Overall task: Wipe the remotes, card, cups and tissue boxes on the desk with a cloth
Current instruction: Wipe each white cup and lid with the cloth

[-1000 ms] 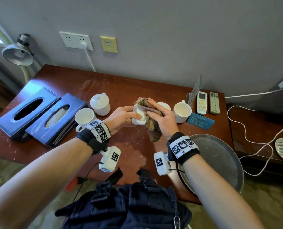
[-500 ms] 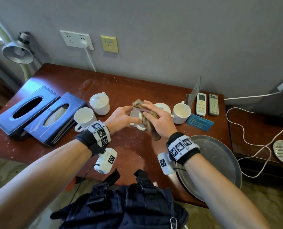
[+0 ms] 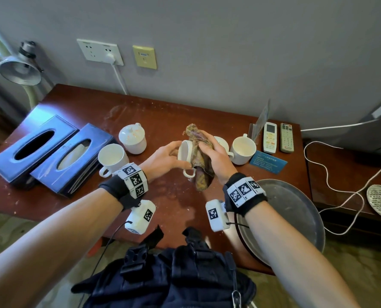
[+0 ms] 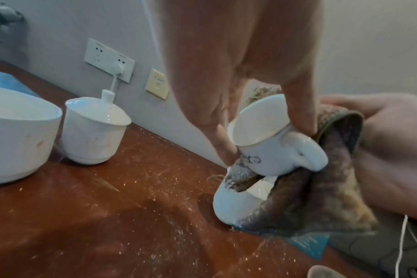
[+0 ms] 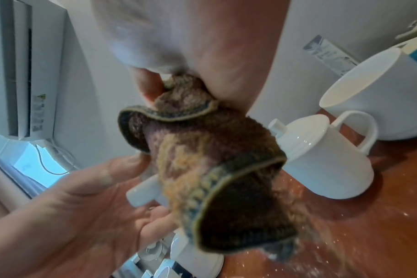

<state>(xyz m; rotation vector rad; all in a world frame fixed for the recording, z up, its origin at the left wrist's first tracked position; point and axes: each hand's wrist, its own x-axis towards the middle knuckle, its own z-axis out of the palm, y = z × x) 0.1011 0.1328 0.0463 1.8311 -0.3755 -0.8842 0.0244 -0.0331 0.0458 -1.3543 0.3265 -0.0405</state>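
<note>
My left hand (image 3: 174, 155) holds a white cup (image 3: 186, 155) on its side above the desk, base to the left and handle (image 3: 188, 173) hanging down. In the left wrist view thumb and fingers pinch the cup (image 4: 272, 150) near its base. My right hand (image 3: 210, 151) grips a brown patterned cloth (image 3: 200, 174) and presses it round the cup's mouth end; the cloth (image 5: 217, 178) hides most of the cup. An open cup (image 3: 112, 157), a lidded cup (image 3: 132, 138), another open cup (image 3: 244, 150), two remotes (image 3: 270, 137), a blue card (image 3: 268, 162) and two blue tissue boxes (image 3: 32, 145) lie on the desk.
A second lidded cup (image 3: 221, 141) stands just behind my right hand. A round metal tray (image 3: 296, 218) overhangs the desk's front right edge. A desk lamp (image 3: 18, 70) is at the far left, a white cable (image 3: 332, 192) loops over the side table, and a clear card stand (image 3: 260, 121) leans by the wall.
The cup has turned in my left hand, so its handle now hangs down. My right hand has shifted the cloth along the cup. Both grips have stayed.
</note>
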